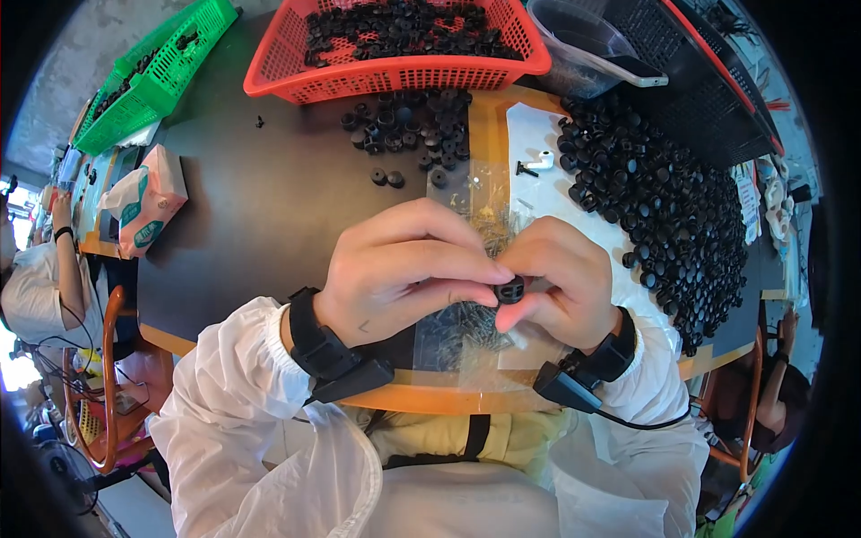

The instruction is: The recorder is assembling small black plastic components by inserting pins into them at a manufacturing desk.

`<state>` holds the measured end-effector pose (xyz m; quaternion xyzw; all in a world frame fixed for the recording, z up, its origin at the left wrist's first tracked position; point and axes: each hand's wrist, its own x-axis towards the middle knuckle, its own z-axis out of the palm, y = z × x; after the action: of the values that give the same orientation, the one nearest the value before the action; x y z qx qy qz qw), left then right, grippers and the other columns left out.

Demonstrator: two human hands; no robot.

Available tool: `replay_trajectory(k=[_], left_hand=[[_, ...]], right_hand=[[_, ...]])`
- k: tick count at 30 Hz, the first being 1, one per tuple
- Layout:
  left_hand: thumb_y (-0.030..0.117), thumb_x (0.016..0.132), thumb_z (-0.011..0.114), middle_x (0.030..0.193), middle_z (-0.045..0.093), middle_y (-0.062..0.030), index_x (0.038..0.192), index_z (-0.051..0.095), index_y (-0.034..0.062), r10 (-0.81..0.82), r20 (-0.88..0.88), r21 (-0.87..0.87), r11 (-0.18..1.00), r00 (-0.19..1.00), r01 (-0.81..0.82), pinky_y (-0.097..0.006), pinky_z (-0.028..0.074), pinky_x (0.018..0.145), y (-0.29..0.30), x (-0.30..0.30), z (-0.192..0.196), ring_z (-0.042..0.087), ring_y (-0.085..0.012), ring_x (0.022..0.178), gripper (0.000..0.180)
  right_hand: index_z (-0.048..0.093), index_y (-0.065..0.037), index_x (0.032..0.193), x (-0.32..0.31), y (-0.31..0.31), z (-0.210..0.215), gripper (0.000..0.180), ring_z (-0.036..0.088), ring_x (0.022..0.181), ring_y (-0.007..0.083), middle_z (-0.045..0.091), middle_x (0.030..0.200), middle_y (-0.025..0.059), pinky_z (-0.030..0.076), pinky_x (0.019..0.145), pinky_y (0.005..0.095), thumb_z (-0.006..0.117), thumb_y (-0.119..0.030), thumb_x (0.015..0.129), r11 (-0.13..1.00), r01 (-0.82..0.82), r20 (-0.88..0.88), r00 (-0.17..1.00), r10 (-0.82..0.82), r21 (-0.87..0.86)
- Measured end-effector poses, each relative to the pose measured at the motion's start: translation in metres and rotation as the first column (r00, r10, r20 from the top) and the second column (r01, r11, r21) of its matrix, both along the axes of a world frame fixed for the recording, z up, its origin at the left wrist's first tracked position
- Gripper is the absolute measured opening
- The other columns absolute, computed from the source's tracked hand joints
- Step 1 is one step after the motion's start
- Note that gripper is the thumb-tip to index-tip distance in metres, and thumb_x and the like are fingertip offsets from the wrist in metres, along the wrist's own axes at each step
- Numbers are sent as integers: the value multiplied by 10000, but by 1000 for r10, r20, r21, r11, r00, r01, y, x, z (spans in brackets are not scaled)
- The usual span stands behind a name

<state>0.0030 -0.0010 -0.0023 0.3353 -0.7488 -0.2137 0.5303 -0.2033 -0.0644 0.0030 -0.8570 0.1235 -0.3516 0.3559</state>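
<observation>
My left hand [405,273] and my right hand [558,280] meet over the table's near edge, and both pinch one small round black plastic part [510,290] between their fingertips. Under and behind the hands lies a clear plastic bag of small metal pins [484,208]. A large heap of the same black parts [664,206] spreads to the right. A smaller cluster of black parts [408,125] lies ahead of the hands, in front of a red basket [395,76].
The red basket holds more black parts. A green basket [157,76] sits far left, a tissue pack [143,202] beside it. A clear tub [583,40] and a black basket [708,90] stand at the back right. Other people sit at both sides.
</observation>
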Motion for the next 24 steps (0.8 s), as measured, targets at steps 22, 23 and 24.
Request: replay_trajectory(k=[22, 23, 24], left_hand=[[106, 679, 847, 872, 593, -30, 913, 756, 78, -8, 18, 4, 1000, 1000, 8, -265, 482, 633, 0, 1, 1, 590, -145, 727, 252], [102, 684, 844, 876, 605, -37, 914, 754, 71, -8, 19, 7, 1000, 1000, 7, -266, 487, 637, 0, 1, 2, 598, -147, 730, 250], [102, 684, 844, 876, 605, -37, 914, 754, 71, -12, 20, 8, 1000, 1000, 12, -266, 487, 637, 0, 1, 1, 598, -147, 730, 250]], right_hand=[[693, -68, 924, 3, 3, 4, 358, 608, 660, 230, 641, 775, 46, 481, 592, 317, 824, -271, 659, 994, 67, -12, 998, -68, -83], [688, -66, 894, 3, 4, 5, 353, 601, 639, 227, 633, 758, 45, 477, 572, 314, 835, -279, 654, 992, 86, -14, 996, -88, -95], [683, -65, 865, 2, 4, 5, 351, 595, 617, 223, 626, 742, 44, 473, 553, 311, 845, -287, 648, 988, 108, -17, 994, -110, -108]])
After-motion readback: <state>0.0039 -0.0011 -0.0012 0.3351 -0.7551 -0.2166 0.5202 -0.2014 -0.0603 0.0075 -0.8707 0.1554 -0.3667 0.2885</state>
